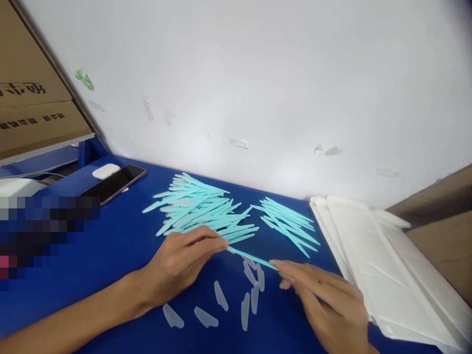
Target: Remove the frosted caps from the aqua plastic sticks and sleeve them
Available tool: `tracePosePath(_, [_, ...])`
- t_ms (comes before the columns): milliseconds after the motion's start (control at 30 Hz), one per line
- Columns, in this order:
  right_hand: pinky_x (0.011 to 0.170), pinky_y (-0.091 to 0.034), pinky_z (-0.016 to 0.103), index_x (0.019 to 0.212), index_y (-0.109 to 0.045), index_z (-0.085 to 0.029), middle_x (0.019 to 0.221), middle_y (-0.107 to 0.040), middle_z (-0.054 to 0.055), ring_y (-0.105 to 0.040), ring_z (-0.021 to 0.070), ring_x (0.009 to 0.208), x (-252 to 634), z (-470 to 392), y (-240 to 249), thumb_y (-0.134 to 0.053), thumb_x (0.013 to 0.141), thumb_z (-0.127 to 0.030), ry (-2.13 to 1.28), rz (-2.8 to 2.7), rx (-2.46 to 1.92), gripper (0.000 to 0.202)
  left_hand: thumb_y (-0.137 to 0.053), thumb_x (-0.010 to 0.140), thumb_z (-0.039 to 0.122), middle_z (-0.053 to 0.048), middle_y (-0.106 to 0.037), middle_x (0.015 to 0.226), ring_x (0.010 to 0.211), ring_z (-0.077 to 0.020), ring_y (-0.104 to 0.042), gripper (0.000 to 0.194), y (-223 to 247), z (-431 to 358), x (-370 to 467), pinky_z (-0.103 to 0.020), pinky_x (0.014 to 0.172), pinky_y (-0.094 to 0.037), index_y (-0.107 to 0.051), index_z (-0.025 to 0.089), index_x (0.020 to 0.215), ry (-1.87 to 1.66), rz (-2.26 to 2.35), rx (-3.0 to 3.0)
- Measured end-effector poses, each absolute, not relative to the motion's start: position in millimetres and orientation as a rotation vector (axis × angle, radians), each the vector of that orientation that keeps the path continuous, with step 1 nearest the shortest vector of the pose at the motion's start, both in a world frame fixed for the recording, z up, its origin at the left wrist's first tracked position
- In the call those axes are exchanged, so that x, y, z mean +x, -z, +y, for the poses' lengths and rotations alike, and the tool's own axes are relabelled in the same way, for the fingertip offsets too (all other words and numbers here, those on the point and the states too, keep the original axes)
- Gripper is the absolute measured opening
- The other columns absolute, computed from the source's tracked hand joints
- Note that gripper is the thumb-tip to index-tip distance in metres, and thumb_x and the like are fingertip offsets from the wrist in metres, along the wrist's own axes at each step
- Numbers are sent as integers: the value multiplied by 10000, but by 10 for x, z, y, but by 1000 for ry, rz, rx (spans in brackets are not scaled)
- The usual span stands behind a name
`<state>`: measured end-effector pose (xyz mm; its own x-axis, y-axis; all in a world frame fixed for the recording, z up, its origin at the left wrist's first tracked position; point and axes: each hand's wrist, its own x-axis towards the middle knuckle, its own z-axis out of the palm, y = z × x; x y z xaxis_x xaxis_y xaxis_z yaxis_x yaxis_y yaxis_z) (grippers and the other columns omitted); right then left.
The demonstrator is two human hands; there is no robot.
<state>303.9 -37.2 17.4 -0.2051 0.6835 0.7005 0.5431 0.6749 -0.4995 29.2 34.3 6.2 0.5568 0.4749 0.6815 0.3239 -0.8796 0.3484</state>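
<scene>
A thin turquoise eyebrow razor point(252, 257) is stretched between my two hands above the blue table. My left hand point(184, 258) is closed, pinching its blade end, and the fingertips hide whether a cover is on it. The opposite handle end is pinched by my right hand point(328, 300). Just behind my left hand lies a large loose pile of turquoise razors point(199, 206), many with pale caps. A smaller group of razors point(289, 223) rests to the right. Several translucent blade caps point(221, 296) are scattered on the table below the hands.
White flat plastic packets point(368, 255) are stacked at the right edge. A phone point(118, 183) and a white earphone case point(106, 171) lie at the back left. Cardboard boxes point(37, 103) stand on the left, and a white wall point(258, 88) rises behind the blue table point(121, 246).
</scene>
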Motion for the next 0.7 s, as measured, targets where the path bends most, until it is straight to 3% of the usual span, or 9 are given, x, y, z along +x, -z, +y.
tracePosePath(300, [570, -607, 172, 1166, -757, -293, 766, -767, -57, -691, 85, 552, 3013, -390, -73, -566, 925, -41, -301, -1784, -1051, 397, -587, 928, -37, -70, -693, 927, 763, -126, -683, 341, -70, 320, 310, -205, 623, -578, -648, 137, 1215, -1243, 610, 2529])
tracePosePath(567, [624, -586, 206, 1057, -732, -224, 816, -768, -19, -714, 119, 654, 3066, -351, -114, -642, 946, -133, -162, -1883, -1131, 170, -601, 942, -16, -70, -688, 980, 709, -103, -632, 423, -91, 297, 316, -207, 528, -473, -612, 158, 1327, -1297, 715, 2646])
tracePosePath(700, [555, -522, 218, 1082, -695, -223, 718, -694, -40, -633, 98, 570, 3079, -335, -87, -592, 959, -79, -87, -1965, -1074, 216, -573, 986, 56, -50, -670, 862, 647, -110, -583, 297, -71, 314, 329, -224, 504, -437, -615, 126, 1271, -1222, 683, 2690])
